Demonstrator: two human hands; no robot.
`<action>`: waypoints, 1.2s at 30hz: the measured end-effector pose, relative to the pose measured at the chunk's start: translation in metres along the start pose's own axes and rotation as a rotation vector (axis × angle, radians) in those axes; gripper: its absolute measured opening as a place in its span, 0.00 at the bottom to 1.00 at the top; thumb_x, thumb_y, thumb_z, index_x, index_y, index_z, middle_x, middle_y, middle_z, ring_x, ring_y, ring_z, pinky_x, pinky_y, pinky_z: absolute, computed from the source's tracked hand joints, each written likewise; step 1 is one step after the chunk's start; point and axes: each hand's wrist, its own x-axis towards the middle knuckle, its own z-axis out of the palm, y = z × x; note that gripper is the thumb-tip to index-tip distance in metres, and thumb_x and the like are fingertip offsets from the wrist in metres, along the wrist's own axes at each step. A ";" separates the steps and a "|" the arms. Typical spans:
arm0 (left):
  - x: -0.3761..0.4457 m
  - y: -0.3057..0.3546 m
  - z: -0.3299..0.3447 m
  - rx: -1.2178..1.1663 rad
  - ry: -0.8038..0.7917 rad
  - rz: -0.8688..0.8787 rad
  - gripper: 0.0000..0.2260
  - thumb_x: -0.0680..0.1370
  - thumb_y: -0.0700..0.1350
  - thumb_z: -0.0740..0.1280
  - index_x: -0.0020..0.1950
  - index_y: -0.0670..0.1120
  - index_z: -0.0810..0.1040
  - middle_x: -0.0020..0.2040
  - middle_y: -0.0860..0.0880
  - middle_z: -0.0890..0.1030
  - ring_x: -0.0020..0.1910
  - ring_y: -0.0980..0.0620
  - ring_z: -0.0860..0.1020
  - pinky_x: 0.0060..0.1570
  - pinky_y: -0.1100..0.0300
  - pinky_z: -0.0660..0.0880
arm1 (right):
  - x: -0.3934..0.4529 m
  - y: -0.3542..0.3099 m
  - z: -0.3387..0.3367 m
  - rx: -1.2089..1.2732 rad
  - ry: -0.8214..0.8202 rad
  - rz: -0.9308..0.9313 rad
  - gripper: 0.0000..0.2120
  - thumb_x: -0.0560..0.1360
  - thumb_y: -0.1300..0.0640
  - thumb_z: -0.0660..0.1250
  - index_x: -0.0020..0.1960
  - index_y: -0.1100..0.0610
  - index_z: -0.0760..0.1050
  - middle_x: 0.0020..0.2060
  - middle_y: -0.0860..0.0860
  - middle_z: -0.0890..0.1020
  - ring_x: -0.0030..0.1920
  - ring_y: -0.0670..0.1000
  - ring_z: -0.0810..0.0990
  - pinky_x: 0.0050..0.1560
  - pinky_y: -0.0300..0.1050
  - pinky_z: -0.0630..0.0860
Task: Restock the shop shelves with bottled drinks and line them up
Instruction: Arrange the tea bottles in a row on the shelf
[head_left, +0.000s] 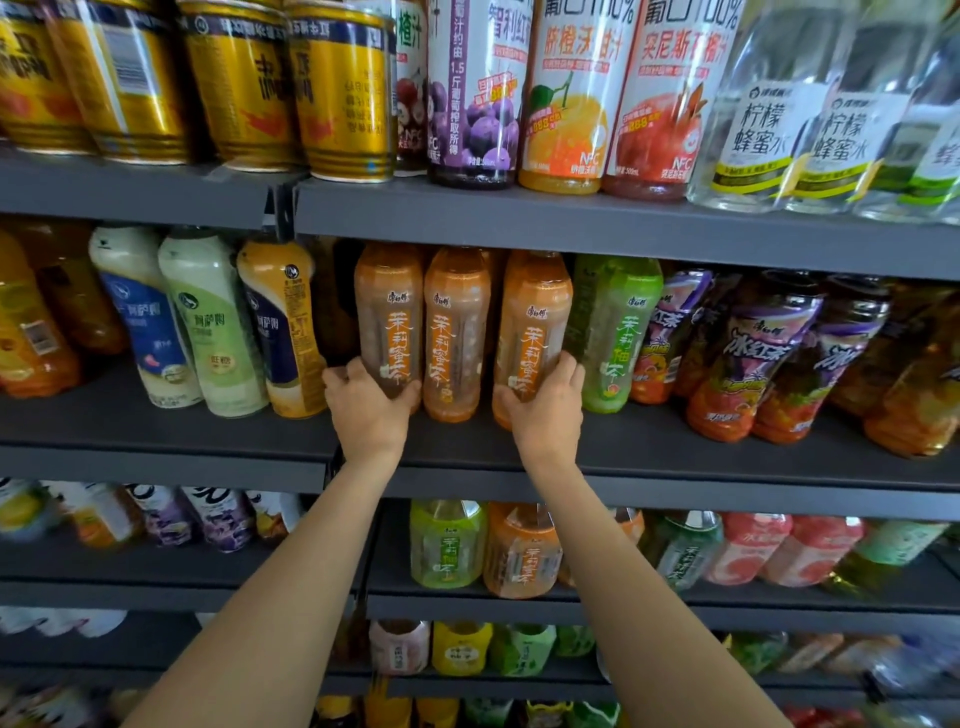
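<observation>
The gold cans and juice bottles on the top shelf are cut off above by the frame edge. The left hand hides the base of one orange tea bottle. Bottles on the lowest shelf are blurred, labels unreadable

I am looking at a shop's drinks aisle: dark metal shelves stacked in tiers, each packed with rows of the same goods. Gold cans and juice bottles stand above my fingers, orange tea bottles between them, more bottles below.
</observation>
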 end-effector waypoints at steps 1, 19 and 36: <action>0.000 0.001 -0.002 0.003 -0.007 0.004 0.26 0.70 0.49 0.73 0.62 0.37 0.71 0.62 0.39 0.68 0.62 0.40 0.69 0.59 0.51 0.68 | 0.000 -0.001 0.000 -0.004 0.000 0.006 0.33 0.70 0.53 0.73 0.67 0.62 0.60 0.62 0.56 0.68 0.61 0.58 0.72 0.56 0.51 0.72; 0.001 -0.002 -0.016 0.021 -0.162 0.077 0.24 0.72 0.50 0.72 0.63 0.40 0.71 0.63 0.41 0.67 0.61 0.43 0.70 0.59 0.56 0.67 | -0.020 -0.011 0.005 0.015 0.192 -0.046 0.38 0.69 0.55 0.74 0.71 0.62 0.59 0.66 0.60 0.65 0.65 0.59 0.66 0.63 0.50 0.67; -0.003 -0.013 -0.012 0.084 -0.201 0.148 0.30 0.73 0.49 0.71 0.69 0.41 0.62 0.63 0.41 0.66 0.60 0.40 0.72 0.55 0.49 0.71 | -0.034 -0.052 0.049 -0.267 0.282 -0.150 0.34 0.58 0.53 0.80 0.60 0.62 0.72 0.53 0.60 0.77 0.51 0.61 0.78 0.47 0.54 0.76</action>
